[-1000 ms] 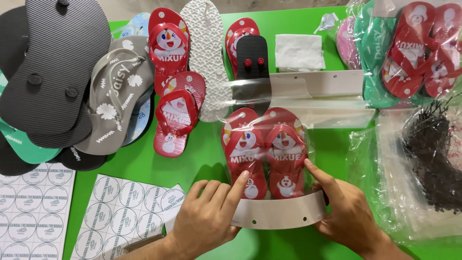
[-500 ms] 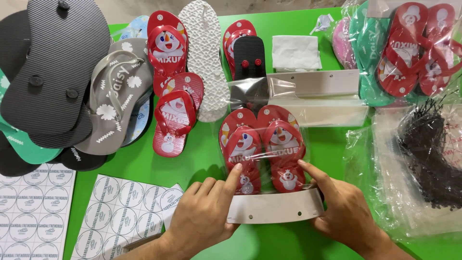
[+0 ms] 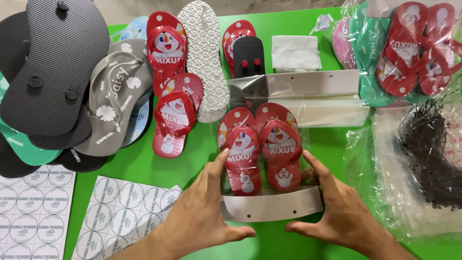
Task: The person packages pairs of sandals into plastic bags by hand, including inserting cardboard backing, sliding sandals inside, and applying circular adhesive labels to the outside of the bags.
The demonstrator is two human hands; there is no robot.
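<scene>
A pair of small red flip-flops with a cartoon snowman print lies inside a clear plastic bag on the green table. The bag's grey-white flap points toward me. My left hand holds the bag's left edge, thumb under the flap. On the right edge rests my right hand, fingers along the bag's side and thumb below the flap.
Loose red, grey, black and white flip-flops lie at the back left. Sheets of round stickers sit at front left. Empty clear bags, bagged flip-flops and a bag of black ties are on the right.
The bagged pair has slid slightly away from me, and both hands have shifted along the bag's sides, thumbs now below the flap.
</scene>
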